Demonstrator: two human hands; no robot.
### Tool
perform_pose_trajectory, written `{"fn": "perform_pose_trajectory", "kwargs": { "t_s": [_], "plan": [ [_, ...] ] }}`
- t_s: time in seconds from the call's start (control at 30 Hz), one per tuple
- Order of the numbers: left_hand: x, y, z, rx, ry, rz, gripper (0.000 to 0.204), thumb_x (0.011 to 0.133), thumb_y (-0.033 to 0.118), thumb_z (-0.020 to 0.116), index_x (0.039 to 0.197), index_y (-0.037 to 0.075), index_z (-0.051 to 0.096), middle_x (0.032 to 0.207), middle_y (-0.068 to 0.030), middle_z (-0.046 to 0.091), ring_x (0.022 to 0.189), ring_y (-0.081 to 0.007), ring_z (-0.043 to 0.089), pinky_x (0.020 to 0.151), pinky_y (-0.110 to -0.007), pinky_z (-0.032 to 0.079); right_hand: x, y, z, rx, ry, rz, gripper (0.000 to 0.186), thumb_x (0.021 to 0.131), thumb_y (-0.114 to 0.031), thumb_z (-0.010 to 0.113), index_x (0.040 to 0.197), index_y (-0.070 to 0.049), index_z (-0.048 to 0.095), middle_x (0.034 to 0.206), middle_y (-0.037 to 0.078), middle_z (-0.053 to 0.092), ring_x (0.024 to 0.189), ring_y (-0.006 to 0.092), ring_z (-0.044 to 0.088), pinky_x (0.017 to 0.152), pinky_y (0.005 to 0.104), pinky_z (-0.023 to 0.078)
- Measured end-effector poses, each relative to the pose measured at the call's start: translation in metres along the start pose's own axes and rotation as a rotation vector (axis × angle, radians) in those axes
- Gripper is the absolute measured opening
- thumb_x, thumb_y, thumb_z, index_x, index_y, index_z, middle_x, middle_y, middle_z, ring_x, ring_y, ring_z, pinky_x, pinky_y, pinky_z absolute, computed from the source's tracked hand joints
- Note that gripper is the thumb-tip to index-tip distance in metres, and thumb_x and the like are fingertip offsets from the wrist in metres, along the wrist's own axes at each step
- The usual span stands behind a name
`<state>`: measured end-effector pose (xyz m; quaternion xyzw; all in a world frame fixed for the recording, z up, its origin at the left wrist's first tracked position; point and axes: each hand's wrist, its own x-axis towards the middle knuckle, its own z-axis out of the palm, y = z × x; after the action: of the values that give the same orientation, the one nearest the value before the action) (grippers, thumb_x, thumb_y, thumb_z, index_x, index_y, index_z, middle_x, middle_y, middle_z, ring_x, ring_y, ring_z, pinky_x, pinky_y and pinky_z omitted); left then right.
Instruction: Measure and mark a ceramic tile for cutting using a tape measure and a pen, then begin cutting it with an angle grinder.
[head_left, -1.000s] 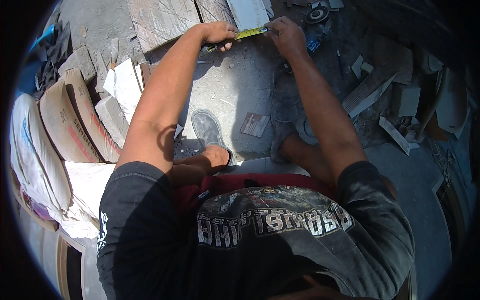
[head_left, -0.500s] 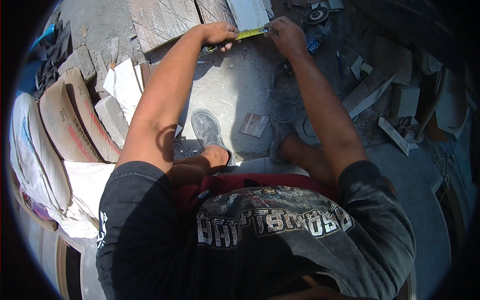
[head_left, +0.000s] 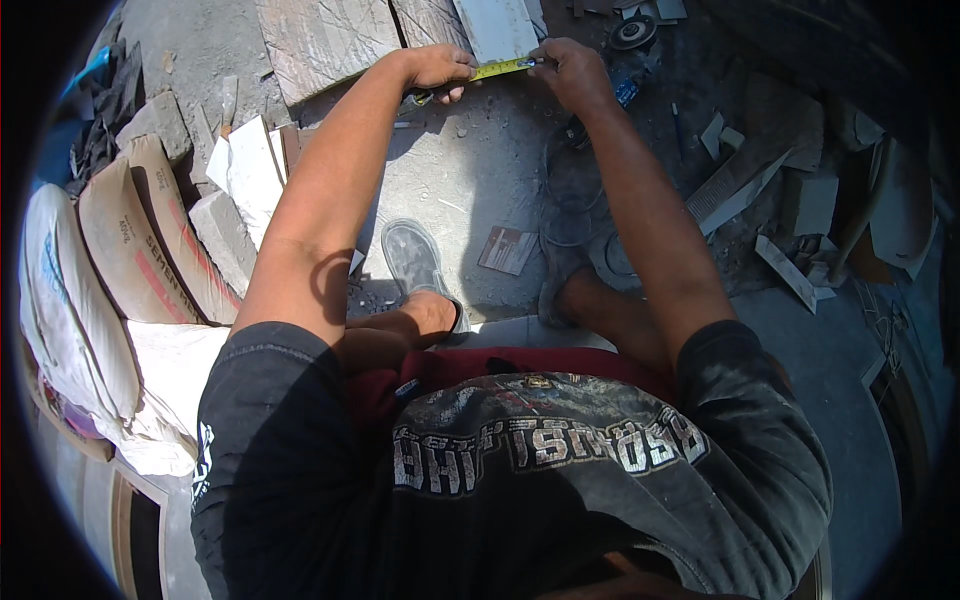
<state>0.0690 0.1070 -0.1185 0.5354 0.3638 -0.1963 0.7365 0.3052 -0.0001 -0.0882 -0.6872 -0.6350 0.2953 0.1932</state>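
Brn sacks (head_left: 120, 245) beside wht sack (head_left: 75, 300), far L; poss. grinder (head_left: 633, 32), upper R.

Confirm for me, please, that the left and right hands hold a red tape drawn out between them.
Not quite: the tape is yellow, as the head view shows. The left hand and right hand do hold it drawn out between them.

Bright sunlight strikes the dusty concrete floor (head_left: 435, 185); shadow darkens its right side, and sacks (head_left: 125, 240) line the left.

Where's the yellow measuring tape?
In the head view, the yellow measuring tape is at top centre, stretched between the left hand and right hand.
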Motion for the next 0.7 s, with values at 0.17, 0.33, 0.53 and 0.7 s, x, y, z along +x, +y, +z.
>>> {"fn": "perform_pose_trajectory", "kwargs": {
  "t_s": [0.17,0.33,0.53,0.7],
  "plan": [
    [0.001,0.0002,-0.0005,0.026,0.001,0.004,0.033,0.1,0.018,0.049,0.122,-0.005,0.057,0.071,-0.0042,0.06,0.062,-0.0117,0.058,0.059,-0.027,0.052,0.0014,0.0003,-0.0013,0.02,0.001,-0.022,0.026,0.075,-0.014,0.079,0.099,-0.007,0.072,0.102,0.014,0.069,0.094,0.0334,0.066,0.082,0.0402,0.052],
    [0.0011,-0.0003,0.0002,0.018,-0.005,0.001,0.033,0.1,0.017,0.05,0.122,-0.006,0.056,0.071,-0.0044,0.059,0.062,-0.0119,0.058,0.058,-0.027,0.052,0.0011,0.0016,0.0,0.04,0.004,-0.041,0.026,0.075,-0.014,0.079,0.098,-0.007,0.072,0.1,0.014,0.069,0.094,0.0339,0.066,0.082,0.0406,0.052],
    [-0.0015,0.002,0.001,0.002,0.003,0.011,0.035,0.1,0.017,0.05,0.126,-0.006,0.054,0.071,-0.0042,0.058,0.061,-0.0117,0.056,0.057,-0.027,0.051,0.0005,0.0028,0.0027,0.03,0.031,-0.052,0.026,0.075,-0.015,0.079,0.098,-0.007,0.072,0.1,0.014,0.069,0.093,0.0342,0.066,0.082,0.041,0.052],
    [-0.0034,0.0043,0.0024,0.001,0.022,-0.004,0.034,0.1,0.016,0.049,0.125,-0.006,0.054,0.071,-0.0042,0.058,0.06,-0.0117,0.056,0.057,-0.027,0.051,0.0024,0.002,0.0007,0.015,-0.011,-0.019,0.026,0.075,-0.014,0.079,0.098,-0.007,0.072,0.101,0.014,0.069,0.094,0.034,0.066,0.082,0.041,0.052]
  ]
}}
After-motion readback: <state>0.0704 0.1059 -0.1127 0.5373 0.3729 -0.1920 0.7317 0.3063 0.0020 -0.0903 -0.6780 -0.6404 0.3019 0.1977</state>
